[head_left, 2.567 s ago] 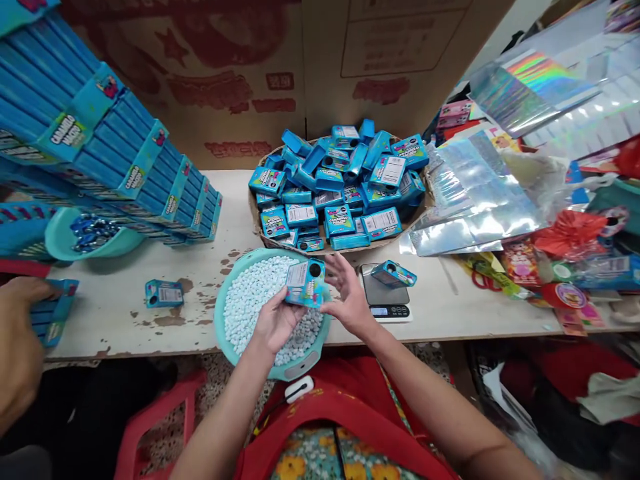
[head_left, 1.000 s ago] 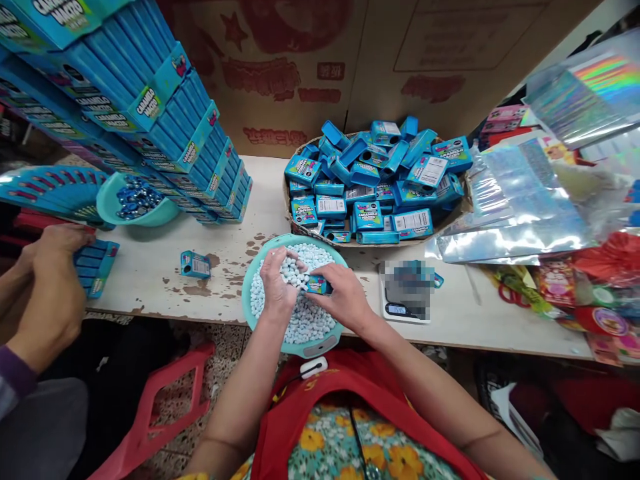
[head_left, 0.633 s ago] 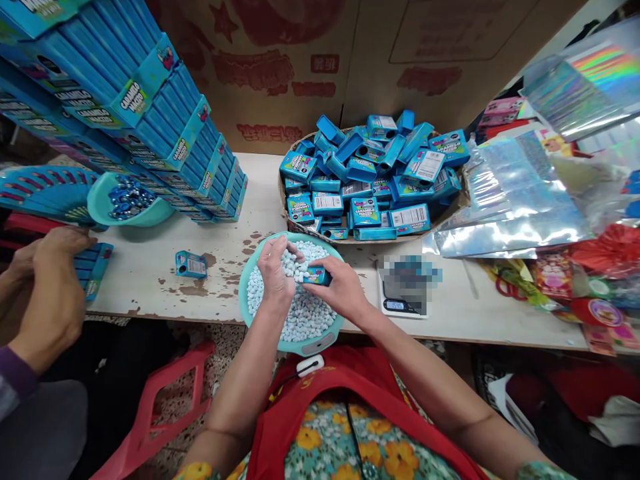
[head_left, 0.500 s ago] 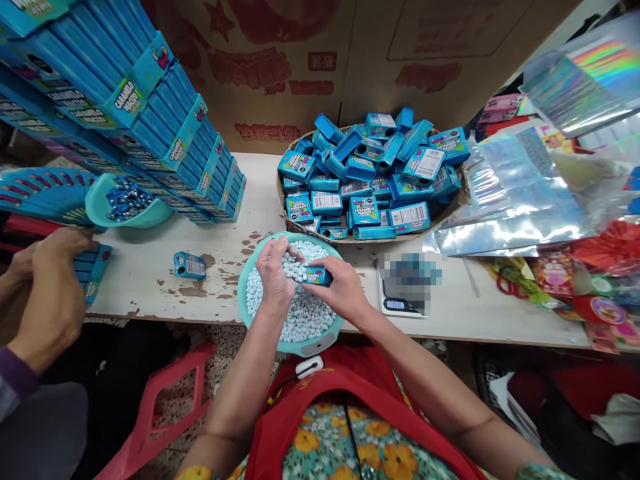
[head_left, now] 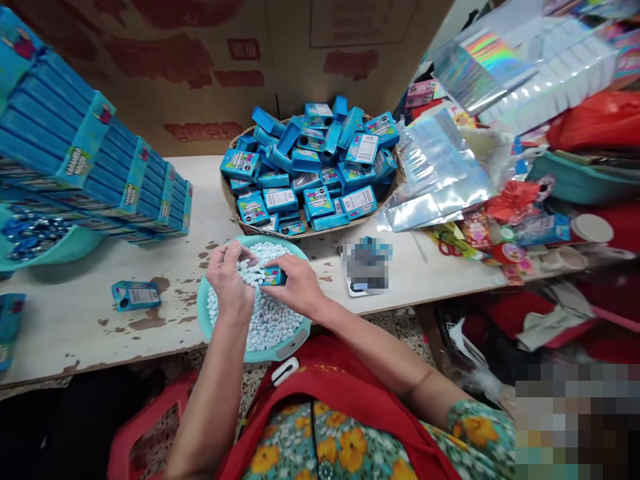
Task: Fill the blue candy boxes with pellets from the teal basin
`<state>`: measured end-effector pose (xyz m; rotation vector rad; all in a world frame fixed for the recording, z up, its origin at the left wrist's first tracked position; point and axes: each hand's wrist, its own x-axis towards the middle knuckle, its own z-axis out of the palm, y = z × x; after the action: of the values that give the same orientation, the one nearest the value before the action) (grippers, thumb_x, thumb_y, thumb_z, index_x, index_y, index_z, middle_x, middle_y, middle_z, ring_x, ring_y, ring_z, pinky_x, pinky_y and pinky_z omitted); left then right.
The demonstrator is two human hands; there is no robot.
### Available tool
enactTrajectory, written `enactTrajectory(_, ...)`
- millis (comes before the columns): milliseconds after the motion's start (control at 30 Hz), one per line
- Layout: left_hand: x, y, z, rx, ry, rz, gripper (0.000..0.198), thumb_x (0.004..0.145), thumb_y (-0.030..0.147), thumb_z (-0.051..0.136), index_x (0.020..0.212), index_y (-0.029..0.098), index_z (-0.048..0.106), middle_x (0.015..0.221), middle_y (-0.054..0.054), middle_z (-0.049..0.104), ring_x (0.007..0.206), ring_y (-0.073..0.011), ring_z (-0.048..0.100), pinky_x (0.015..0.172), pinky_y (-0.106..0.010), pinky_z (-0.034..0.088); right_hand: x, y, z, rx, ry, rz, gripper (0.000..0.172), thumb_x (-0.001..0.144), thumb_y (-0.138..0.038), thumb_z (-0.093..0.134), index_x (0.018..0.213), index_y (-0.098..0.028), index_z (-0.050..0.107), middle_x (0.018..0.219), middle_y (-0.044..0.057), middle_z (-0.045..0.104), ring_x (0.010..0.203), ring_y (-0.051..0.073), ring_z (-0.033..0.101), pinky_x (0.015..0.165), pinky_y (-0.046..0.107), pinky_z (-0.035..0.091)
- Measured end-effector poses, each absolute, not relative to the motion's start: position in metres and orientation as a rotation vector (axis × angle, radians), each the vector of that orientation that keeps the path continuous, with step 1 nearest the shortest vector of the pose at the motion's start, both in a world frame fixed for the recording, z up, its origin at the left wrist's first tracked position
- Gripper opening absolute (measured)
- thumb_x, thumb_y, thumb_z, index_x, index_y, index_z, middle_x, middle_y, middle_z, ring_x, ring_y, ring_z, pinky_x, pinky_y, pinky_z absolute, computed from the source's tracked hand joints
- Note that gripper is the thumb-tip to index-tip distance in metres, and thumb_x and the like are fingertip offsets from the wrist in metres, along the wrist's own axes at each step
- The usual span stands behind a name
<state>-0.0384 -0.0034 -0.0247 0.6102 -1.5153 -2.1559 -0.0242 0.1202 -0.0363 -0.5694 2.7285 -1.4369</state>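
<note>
A turquoise bowl (head_left: 204, 308) at the table's front edge holds many small pale-blue candies (head_left: 273, 327). Over it, my left hand (head_left: 230, 280) is cupped with its fingers curled around a heap of these candies. My right hand (head_left: 299, 288) grips a small blue candy box (head_left: 275, 275) between thumb and fingers. The box lies on its side, its open end turned toward my left hand, with candies right at its mouth. Whether any are inside is hidden.
Behind the bowl, a cardboard tray (head_left: 233, 212) is heaped with blue boxes. A blurred scale (head_left: 356, 288) stands right. One blue box (head_left: 136, 295) lies left, near stacked display cartons (head_left: 125, 177) and a bowl of wrapped sweets (head_left: 75, 245). Silvery bags (head_left: 445, 173) lie at right.
My view has turned to the right, so everything sits further left, and the co-worker's hands have gone out of frame. Both my hands keep their place over the bowl, candies and box still held.
</note>
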Motion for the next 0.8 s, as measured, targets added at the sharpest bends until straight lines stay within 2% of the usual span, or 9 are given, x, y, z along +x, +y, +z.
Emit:
enactTrajectory(533, -0.038, 0.006, -0.018, 0.602, -1.512, -2.24, 0.025, 0.077, 0.039, 0.063, 0.074, 0.016, 0.053, 0.058, 0.002, 0.056, 0.053, -0.0135, 0.06, 0.055, -0.026, 0.049, -0.025, 0.129, -0.038, -0.581, 2.686, -1.569, 0.036, 0.067, -0.023, 0.08, 0.1, -0.023, 0.064, 0.098, 0.003, 0.068, 0.096, 0.024, 0.061, 0.086, 0.038, 0.046)
enactTrajectory(800, -0.029, 0.004, -0.015, 0.439, -1.535, -2.292, 0.021, 0.08, 0.036, 0.061, 0.076, 0.016, 0.057, 0.064, 0.0, 0.059, 0.058, -0.0145, 0.062, 0.061, -0.027, 0.051, -0.027, 0.125, -0.038, -0.564, 2.641, -1.587, 0.037, 0.066, -0.021, 0.081, 0.098, -0.022, 0.064, 0.097, 0.003, 0.068, 0.094, 0.023, 0.062, 0.083, 0.036, 0.047)
